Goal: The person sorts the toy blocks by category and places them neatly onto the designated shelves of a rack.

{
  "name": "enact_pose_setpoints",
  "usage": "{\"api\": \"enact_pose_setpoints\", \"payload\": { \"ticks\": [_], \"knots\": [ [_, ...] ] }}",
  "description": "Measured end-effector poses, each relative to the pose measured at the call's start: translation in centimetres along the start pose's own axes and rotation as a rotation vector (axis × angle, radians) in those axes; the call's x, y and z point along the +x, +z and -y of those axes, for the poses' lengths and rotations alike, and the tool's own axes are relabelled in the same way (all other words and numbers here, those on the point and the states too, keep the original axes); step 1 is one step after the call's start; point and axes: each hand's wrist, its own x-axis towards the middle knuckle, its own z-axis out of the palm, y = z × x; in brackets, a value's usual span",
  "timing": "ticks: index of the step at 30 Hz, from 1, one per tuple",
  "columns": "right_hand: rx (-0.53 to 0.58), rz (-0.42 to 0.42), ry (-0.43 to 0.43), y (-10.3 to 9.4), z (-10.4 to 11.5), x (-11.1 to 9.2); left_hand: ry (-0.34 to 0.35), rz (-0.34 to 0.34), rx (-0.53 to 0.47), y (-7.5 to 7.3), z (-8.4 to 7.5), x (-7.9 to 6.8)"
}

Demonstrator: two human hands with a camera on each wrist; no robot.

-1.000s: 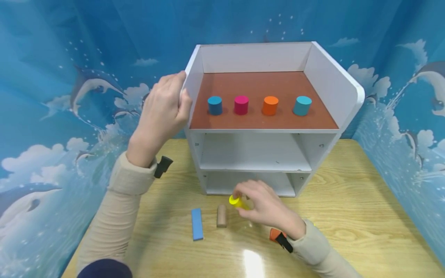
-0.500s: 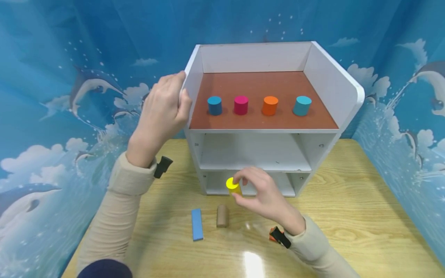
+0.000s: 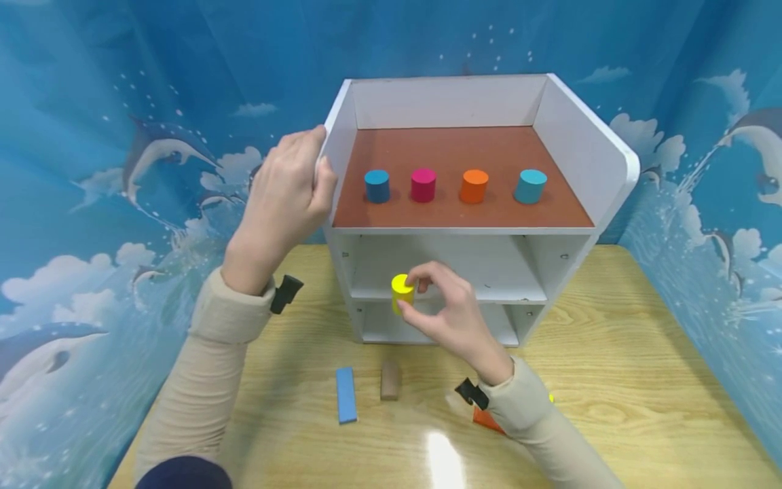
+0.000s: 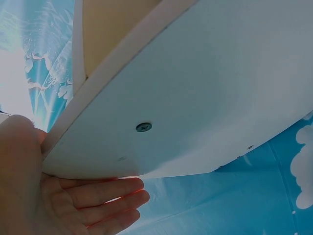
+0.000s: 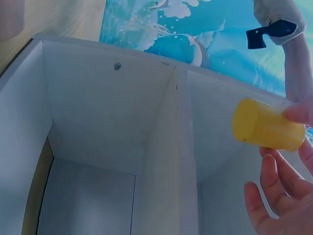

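Note:
Between the thumb and fingers of my right hand (image 3: 449,316) is a yellow cylinder block (image 3: 401,292), held upright in front of the white shelf (image 3: 461,231), near its middle board. In the right wrist view the yellow block (image 5: 268,125) is pinched near one end, and the other fingers hang free below. My left hand (image 3: 284,187) grips the upper edge of the shelf's left side panel; in the left wrist view its fingers (image 4: 110,198) lie along the panel's edge. A blue cylinder (image 3: 377,187), a crimson one (image 3: 423,186), an orange one (image 3: 474,187) and a turquoise one (image 3: 530,187) stand in a row on the brown top.
On the wooden table (image 3: 293,421) lie a flat blue block (image 3: 346,395) and a brown block (image 3: 389,380). An orange-red block (image 3: 487,419) is partly hidden by the right sleeve, with a bit of yellow beyond it. A blue dolphin-print curtain (image 3: 153,81) surrounds the table.
My right hand has lifted the yellow cylinder block up from near the table to the height of the shelf's middle board, slightly leftward. The left hand has stayed on the side panel.

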Motion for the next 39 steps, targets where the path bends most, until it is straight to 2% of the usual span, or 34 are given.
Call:
{"api": "enact_pose_setpoints", "payload": {
  "ticks": [17,26,39],
  "knots": [
    [-0.035,-0.101,0.032,1.9,-3.6,2.1,0.005,0.0,-0.006,0.0,0.0,0.1],
    [-0.045,-0.088,0.11,2.3,-4.5,2.4,0.003,-0.001,-0.003,0.0,0.0,0.1],
    [-0.062,-0.059,0.176,2.7,-5.1,2.3,0.003,-0.007,0.001,0.1,0.0,0.0]
  ]
}}
